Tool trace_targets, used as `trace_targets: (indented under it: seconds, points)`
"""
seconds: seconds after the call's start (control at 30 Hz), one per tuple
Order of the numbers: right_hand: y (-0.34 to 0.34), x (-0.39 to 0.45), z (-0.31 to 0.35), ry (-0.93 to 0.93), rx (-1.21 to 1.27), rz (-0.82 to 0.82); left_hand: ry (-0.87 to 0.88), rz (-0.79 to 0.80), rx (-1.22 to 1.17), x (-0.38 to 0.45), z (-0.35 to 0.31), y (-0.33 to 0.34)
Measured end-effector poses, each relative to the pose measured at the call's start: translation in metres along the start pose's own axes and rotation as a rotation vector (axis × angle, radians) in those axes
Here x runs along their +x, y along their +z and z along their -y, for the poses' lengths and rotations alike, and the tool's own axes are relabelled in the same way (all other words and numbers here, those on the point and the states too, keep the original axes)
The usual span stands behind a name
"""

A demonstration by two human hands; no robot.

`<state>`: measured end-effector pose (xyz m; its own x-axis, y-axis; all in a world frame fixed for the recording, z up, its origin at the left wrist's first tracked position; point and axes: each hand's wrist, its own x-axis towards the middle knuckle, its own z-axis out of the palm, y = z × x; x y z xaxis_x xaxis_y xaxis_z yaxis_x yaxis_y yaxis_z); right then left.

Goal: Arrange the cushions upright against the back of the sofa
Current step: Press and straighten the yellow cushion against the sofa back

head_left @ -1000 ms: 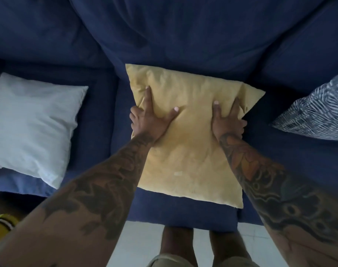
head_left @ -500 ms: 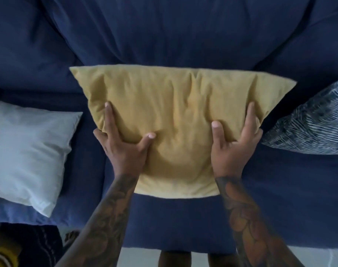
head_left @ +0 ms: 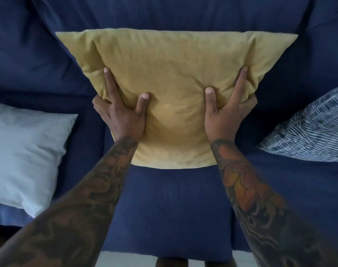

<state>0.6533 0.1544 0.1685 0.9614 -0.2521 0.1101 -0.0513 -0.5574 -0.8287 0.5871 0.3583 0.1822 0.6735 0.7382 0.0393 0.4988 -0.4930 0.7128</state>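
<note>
A yellow cushion (head_left: 174, 74) stands upright in the middle of the dark blue sofa, its top edge against the sofa back (head_left: 164, 14). My left hand (head_left: 122, 114) grips its left side and my right hand (head_left: 224, 112) grips its right side, thumbs pressed into the front and fingers wrapped around the edges. A white cushion (head_left: 23, 151) lies flat on the seat at the left. A blue-and-white patterned cushion (head_left: 314, 130) leans at the right edge of the view, partly cut off.
The sofa seat (head_left: 172, 209) stretches below the yellow cushion to its front edge. A strip of pale floor (head_left: 125, 260) and my legs show beneath it. Something yellow and dark sits at the bottom left corner.
The yellow cushion has gone from lying flat and skewed on the seat to upright and squared against the sofa back. Both hands shifted from pressing on top to gripping its sides.
</note>
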Motion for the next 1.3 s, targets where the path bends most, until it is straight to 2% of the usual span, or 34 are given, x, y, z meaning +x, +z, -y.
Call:
trace_targets:
  seconds: [0.07,0.17,0.3,0.47,0.67,0.93,1.1,1.23,1.3]
  points:
    - [-0.006,-0.005,0.006,-0.009,-0.079,-0.017,-0.004,-0.072,0.028,-0.009,-0.004,-0.004]
    - [-0.017,-0.008,0.016,-0.14,-0.187,-0.067,0.087,-0.163,0.047,-0.025,-0.015,-0.007]
    - [-0.008,-0.002,0.033,-0.224,-0.224,-0.086,0.144,-0.15,0.013,-0.017,-0.034,0.006]
    - [0.025,0.018,0.03,-0.142,-0.255,-0.103,0.158,-0.081,0.084,0.015,-0.031,0.039]
    - [0.047,0.036,0.022,-0.115,-0.308,-0.14,0.152,-0.111,0.172,0.031,-0.031,0.063]
    - [0.007,0.009,0.026,-0.152,-0.226,-0.03,0.187,-0.038,0.009,0.017,-0.019,0.025]
    - [-0.007,-0.039,0.015,-0.165,-0.18,0.093,0.252,-0.094,0.035,-0.028,0.0,0.004]
    - [0.009,-0.041,-0.003,-0.206,-0.242,0.142,0.254,0.067,0.112,-0.054,0.017,0.026]
    - [0.022,-0.029,-0.011,-0.221,-0.268,0.135,0.251,0.098,0.129,-0.045,0.022,0.041]
